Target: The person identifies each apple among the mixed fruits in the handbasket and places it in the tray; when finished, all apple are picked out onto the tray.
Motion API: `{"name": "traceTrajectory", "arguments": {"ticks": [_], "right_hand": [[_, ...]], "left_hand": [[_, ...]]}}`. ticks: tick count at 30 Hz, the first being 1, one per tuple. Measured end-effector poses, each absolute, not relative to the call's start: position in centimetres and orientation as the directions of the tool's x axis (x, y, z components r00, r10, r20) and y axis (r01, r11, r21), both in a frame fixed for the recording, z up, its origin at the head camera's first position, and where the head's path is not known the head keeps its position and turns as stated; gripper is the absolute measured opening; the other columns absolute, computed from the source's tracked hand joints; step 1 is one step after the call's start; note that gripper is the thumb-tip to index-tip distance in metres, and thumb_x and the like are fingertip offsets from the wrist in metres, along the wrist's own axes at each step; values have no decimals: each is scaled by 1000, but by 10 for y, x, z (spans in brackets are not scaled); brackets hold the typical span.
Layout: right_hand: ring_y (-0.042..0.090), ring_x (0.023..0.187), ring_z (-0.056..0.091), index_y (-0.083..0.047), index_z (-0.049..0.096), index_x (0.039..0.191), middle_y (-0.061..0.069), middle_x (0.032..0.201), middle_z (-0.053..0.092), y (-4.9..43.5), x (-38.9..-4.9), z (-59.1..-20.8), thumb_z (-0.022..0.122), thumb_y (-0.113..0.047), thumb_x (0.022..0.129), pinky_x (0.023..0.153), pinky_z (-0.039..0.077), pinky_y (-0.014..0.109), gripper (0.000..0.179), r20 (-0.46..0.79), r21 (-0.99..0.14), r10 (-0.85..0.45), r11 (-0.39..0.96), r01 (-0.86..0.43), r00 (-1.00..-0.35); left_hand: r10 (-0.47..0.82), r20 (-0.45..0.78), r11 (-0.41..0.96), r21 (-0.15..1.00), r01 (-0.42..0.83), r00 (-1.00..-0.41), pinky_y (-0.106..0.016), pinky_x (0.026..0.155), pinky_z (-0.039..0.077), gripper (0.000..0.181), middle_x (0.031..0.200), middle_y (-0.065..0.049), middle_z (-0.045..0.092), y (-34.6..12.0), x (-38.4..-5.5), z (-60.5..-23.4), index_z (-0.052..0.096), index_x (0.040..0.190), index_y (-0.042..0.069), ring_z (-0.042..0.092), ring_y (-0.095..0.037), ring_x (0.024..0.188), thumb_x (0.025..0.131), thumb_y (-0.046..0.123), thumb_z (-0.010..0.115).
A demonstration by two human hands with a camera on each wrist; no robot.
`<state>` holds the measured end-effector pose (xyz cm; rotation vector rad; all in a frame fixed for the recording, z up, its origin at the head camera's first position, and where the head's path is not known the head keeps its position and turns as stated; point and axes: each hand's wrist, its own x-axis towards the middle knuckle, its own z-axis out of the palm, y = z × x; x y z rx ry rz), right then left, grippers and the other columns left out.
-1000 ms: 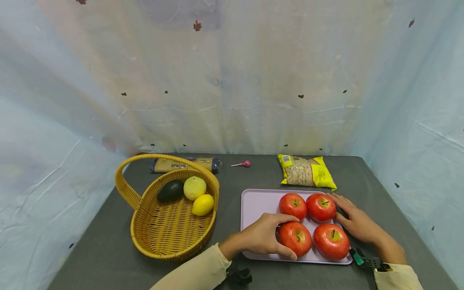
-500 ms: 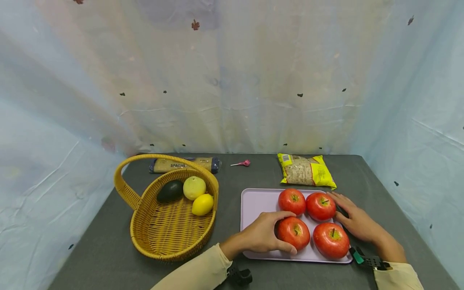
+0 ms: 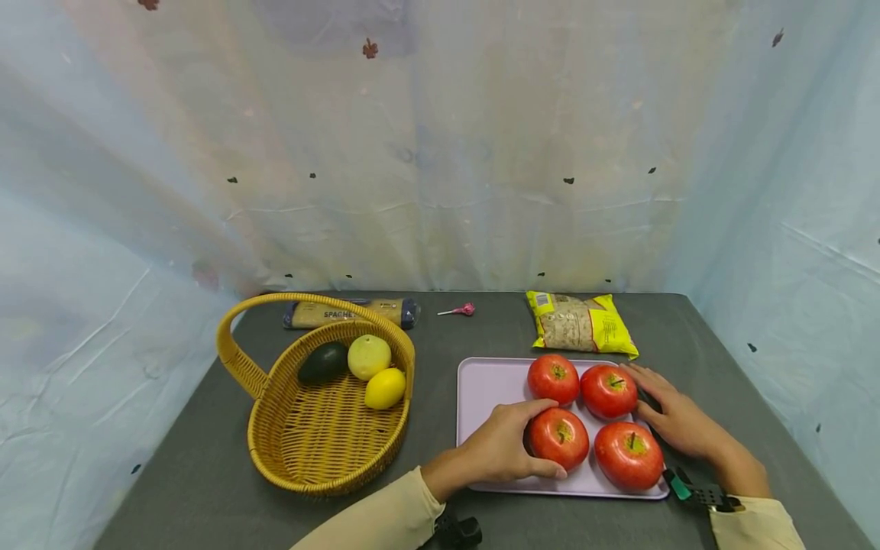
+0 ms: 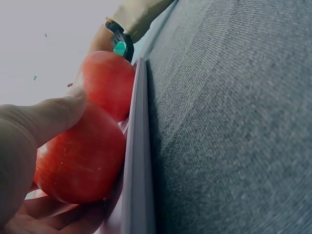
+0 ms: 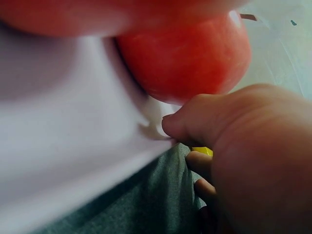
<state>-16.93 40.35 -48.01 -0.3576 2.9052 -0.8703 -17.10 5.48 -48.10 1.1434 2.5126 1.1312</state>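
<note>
In the head view my left hand (image 3: 500, 449) grips the front-left red apple (image 3: 560, 438), thumb at its near side and fingers round its far side. Seen from the left wrist, that apple (image 4: 83, 156) sits close beside the tray's raised rim (image 4: 139, 146). Three other red apples lie on the lilac tray (image 3: 484, 382): one behind (image 3: 552, 376), one at the back right (image 3: 608, 392), one at the front right (image 3: 629, 456). My right hand (image 3: 681, 416) rests at the tray's back-right corner with fingers extended; its thumb (image 5: 190, 117) touches the rim just below an apple.
Left of the tray stands a wicker basket (image 3: 323, 483) with a tall handle, holding an avocado (image 3: 323, 363), a yellow-green round fruit (image 3: 369, 357) and a lemon (image 3: 385, 388). Behind are a spaghetti pack (image 3: 351, 312), a pink lollipop (image 3: 458, 310) and a yellow-ended bag (image 3: 583, 325).
The apple in my left hand has shifted slightly back and tilted, its stem now standing more upright. The apple behind it has edged back a little. My right hand has stayed in place.
</note>
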Motion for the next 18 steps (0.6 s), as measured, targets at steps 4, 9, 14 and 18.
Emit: {"name": "traceTrajectory", "arguments": {"ticks": [4,9,14,18], "right_hand": [[67,150,32,-5,41,166,37,166,38,403,-171,-481,67,-23,107,107,32,91,67,-18,-549,-248,812,-197,-969],[66,146,41,-4,43,165,36,164,43,403,-172,-478,66,-23,108,106,38,88,65,-4,-534,-236,822,-197,-972],[66,142,48,-2,44,164,38,161,47,407,-169,-464,63,-30,112,106,41,85,63,55,-486,-172,856,-177,-984],[65,136,52,-5,48,163,38,156,52,412,-162,-443,63,-30,112,101,42,87,59,205,-443,-116,874,-198,-972]], "left_hand": [[703,146,446,672,591,-696,-27,113,53,91,145,6,70,52,-171,-478,56,158,14,66,-3,126,84,47,97],[694,111,505,628,592,-711,-31,111,54,93,148,1,69,41,-170,-461,55,160,13,69,-11,126,85,51,94],[646,133,497,675,546,-752,-33,106,57,77,150,1,69,6,-160,-425,60,157,17,71,-16,122,92,48,89],[588,311,429,663,614,-747,-36,105,61,64,145,2,71,-43,-148,-384,64,151,17,72,-13,120,96,39,87]]}}
